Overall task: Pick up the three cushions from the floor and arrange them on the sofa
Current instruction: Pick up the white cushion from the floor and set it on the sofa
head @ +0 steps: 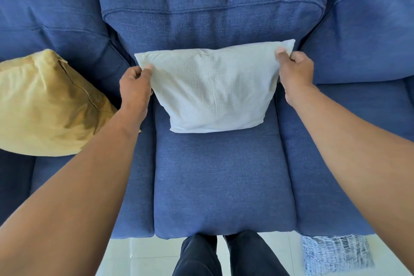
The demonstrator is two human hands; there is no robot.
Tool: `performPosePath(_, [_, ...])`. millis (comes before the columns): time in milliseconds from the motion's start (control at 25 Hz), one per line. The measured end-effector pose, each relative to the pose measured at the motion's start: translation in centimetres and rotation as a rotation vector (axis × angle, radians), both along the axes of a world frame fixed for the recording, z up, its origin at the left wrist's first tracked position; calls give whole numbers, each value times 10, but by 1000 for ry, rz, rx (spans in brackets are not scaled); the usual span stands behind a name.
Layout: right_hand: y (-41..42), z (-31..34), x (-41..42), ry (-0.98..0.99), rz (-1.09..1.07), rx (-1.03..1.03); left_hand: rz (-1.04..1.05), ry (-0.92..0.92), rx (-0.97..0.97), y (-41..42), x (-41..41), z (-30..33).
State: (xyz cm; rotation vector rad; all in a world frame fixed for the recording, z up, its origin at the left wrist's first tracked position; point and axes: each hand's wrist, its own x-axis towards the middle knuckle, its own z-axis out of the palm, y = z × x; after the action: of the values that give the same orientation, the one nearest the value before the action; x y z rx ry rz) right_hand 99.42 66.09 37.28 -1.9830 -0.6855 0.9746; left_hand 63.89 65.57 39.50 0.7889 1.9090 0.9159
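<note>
A white cushion [212, 89] stands on the middle seat of the blue sofa [221, 181], leaning against the backrest. My left hand [134, 87] pinches its upper left corner and my right hand [294, 71] pinches its upper right corner. A yellow cushion [44, 105] lies tilted on the left seat, against the left backrest. On the white floor at the lower right, a grey-and-white patterned cushion [336, 253] lies against the sofa's front edge, partly hidden by my right forearm.
My legs in dark trousers [224, 255] stand right against the front of the middle seat. The sofa's right seat [336, 141] holds nothing. Pale tiled floor [139, 257] shows below the sofa.
</note>
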Motion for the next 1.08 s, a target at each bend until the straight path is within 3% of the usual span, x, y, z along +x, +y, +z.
performPosePath(200, [-71,10,-3,-146,158,-95,-43,228,-118,-64,22,8])
performPosePath(440, [-175,27,-9,-188,297,-238,-527,344,-125,-158,85,11])
performPosePath(640, [-267,40,4,-448,353,-349,-966,349,-34,-214,146,22])
performPosePath(800, [-346,56,20,-541,289,-455,-1250,428,48,-256,186,38])
performPosePath(1080, [-494,82,53,-496,5,-574,-1632,485,194,-332,266,58])
